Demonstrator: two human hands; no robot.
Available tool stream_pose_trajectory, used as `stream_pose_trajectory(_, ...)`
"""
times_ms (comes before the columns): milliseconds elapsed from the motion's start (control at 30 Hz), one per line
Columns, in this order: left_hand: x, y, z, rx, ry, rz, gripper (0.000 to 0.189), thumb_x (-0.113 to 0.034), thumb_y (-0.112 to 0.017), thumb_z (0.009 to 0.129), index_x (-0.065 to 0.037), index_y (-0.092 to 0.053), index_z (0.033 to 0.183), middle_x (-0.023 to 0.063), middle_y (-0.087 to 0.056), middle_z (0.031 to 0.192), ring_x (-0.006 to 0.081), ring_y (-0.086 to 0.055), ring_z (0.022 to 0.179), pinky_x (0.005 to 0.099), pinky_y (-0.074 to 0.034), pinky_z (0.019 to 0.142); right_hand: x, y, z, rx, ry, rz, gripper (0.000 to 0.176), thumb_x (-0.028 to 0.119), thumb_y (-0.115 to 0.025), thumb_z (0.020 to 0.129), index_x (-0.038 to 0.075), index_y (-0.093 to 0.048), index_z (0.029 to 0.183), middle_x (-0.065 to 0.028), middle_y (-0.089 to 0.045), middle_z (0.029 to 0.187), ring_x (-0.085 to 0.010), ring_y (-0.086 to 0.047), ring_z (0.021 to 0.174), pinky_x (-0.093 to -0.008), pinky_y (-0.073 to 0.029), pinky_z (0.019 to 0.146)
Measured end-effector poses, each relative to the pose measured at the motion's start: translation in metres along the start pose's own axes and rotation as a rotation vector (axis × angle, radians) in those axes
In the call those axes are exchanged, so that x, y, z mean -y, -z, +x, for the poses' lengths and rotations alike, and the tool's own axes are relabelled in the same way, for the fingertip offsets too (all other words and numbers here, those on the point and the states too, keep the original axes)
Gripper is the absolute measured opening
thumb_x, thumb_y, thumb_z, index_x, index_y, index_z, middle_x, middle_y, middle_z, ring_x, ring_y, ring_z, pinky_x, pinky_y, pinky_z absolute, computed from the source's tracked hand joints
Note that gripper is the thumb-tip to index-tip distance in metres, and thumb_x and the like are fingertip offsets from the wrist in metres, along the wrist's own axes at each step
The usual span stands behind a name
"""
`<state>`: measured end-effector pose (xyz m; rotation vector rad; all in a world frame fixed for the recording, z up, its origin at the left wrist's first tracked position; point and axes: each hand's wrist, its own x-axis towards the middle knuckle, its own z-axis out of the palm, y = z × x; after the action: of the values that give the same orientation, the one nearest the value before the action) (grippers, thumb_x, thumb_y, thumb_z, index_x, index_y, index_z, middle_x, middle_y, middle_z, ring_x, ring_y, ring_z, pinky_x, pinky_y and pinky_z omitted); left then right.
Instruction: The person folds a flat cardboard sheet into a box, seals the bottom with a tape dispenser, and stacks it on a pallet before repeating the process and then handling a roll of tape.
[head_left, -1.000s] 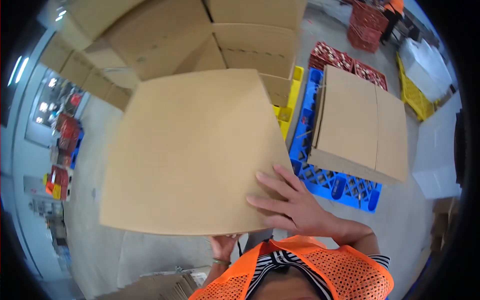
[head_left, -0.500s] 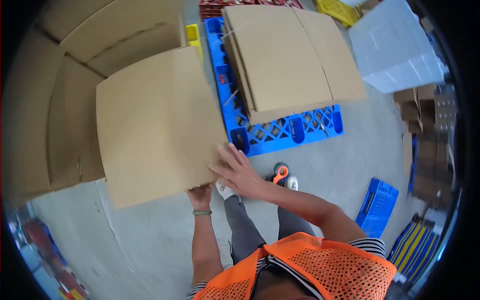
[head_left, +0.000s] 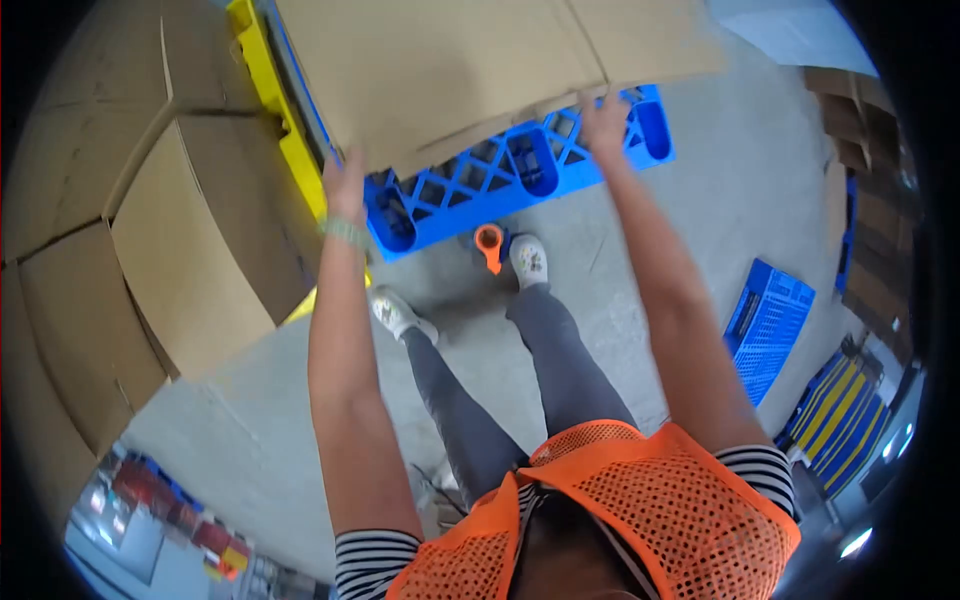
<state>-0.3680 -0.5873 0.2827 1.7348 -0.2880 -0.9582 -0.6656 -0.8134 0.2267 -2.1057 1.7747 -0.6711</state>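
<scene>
Flattened cardboard boxes (head_left: 470, 70) lie stacked on a blue plastic pallet (head_left: 470, 215). At the stack's near left corner, my left hand (head_left: 345, 185) is closed on the edge, its fingers slightly blurred. My right hand (head_left: 603, 125) grips the near edge farther right, close to the seam, with its fingertips at the board. Left of the pallet, an open-sided carton (head_left: 195, 255) stands against other cardboard cartons, apart from both hands.
A yellow pallet (head_left: 290, 150) shows between the cartons and the blue one. On the floor, an orange tape dispenser (head_left: 489, 240) sits beside my right shoe (head_left: 529, 262). A blue crate (head_left: 768, 325) and striped yellow-and-blue material (head_left: 840, 425) are at the right.
Both hands have left the carton on the left and moved onto the flattened stack. That carton now rests among the others. My view and feet have shifted toward the pallet.
</scene>
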Motion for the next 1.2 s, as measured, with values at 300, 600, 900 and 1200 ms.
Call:
stream_pose_trajectory(300, 0.002, -0.025, 0.054, -0.124, 0.157, 1.137, 0.058, -0.047, -0.061, 0.082, 0.006, -0.064, 0.103, 0.0208, -0.066, 0.103, 0.0329, -0.064, 0.091, 0.0408, -0.05, 0.081, -0.05, -0.031, 0.043, 0.217, 0.091, -0.065, 0.055, 0.029, -0.062, 0.084, -0.009, -0.046, 0.12, -0.0309, -0.056, 0.116, -0.0425, -0.052, 0.113, -0.0498, -0.041, 0.096)
stream_pose_trajectory(600, -0.01, -0.017, 0.002, -0.233, 0.257, 0.086, 0.021, -0.012, -0.07, 0.084, 0.004, -0.058, 0.082, 0.012, -0.061, 0.068, 0.0132, -0.049, 0.048, 0.0253, -0.038, 0.041, -0.107, -0.021, 0.105, 0.653, -0.444, 1.383, 0.044, 0.023, -0.069, 0.085, -0.003, -0.051, 0.115, -0.0186, -0.061, 0.103, -0.0309, -0.06, 0.097, -0.0436, -0.052, 0.082)
stream_pose_trajectory(900, -0.012, -0.123, -0.307, 0.073, 0.232, -0.387, 0.022, -0.011, -0.065, 0.088, -0.003, -0.052, 0.105, 0.0013, -0.057, 0.071, 0.0059, -0.048, 0.047, 0.022, -0.041, 0.042, -0.082, 0.182, -0.015, 0.291, -0.591, 1.347, 0.053, 0.029, -0.061, 0.092, 0.002, -0.046, 0.134, -0.0139, -0.053, 0.133, -0.0314, -0.049, 0.124, -0.0457, -0.038, 0.107)
stream_pose_trajectory(1200, 0.112, -0.153, -0.617, 0.491, 0.329, -0.959, 0.026, -0.025, -0.056, 0.097, -0.004, -0.051, 0.112, 0.0052, -0.066, 0.089, 0.0075, -0.06, 0.064, 0.0211, -0.049, 0.054, -0.074, 0.423, -0.14, 0.263, 0.459, 0.524, 0.032, 0.012, -0.063, 0.087, -0.002, -0.061, 0.116, -0.0167, -0.061, 0.119, -0.0295, -0.06, 0.11, -0.0394, -0.049, 0.095)
